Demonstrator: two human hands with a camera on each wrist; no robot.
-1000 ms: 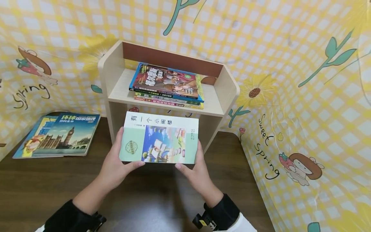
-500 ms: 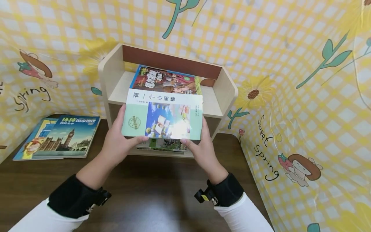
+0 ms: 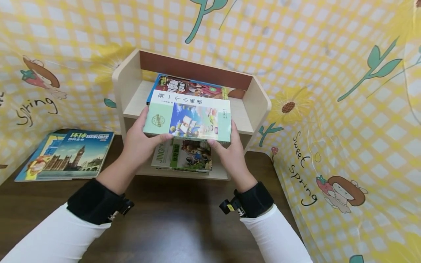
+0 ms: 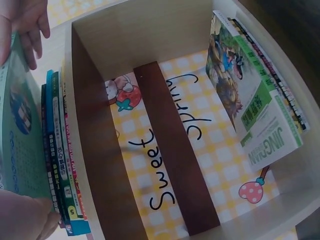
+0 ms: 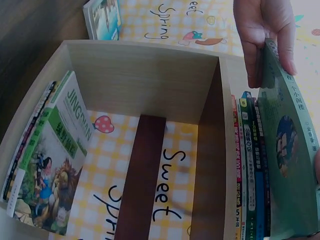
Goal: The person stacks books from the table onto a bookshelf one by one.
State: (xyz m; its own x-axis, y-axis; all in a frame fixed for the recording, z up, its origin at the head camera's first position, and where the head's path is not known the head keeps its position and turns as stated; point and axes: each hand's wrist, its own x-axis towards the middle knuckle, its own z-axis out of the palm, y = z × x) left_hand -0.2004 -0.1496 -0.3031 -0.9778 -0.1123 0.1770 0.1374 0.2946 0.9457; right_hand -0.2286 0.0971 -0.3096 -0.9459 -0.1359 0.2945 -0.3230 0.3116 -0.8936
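A pale green and white paperback book (image 3: 190,118) with a blue picture on its cover is held up in front of the upper shelf. My left hand (image 3: 136,144) grips its left end, thumb along the near edge. At its right end my right hand (image 3: 232,155) grips it the same way. Behind and below it, a stack of books (image 3: 194,87) lies flat on the upper shelf, partly covered. In the right wrist view the held book is close beside this stack's spines (image 5: 250,165); whether they touch I cannot tell.
The small wooden bookshelf (image 3: 126,86) stands against a yellow checked cloth (image 3: 306,65). Several books (image 3: 182,155) lie on its lower shelf, under the held book. Two large picture books (image 3: 77,153) overlap on the dark wooden table (image 3: 164,226) at the left.
Both hands have carried the green book forward and up from before the shelf to the upper shelf's stack, covering part of it. The lower-shelf books have come into sight.
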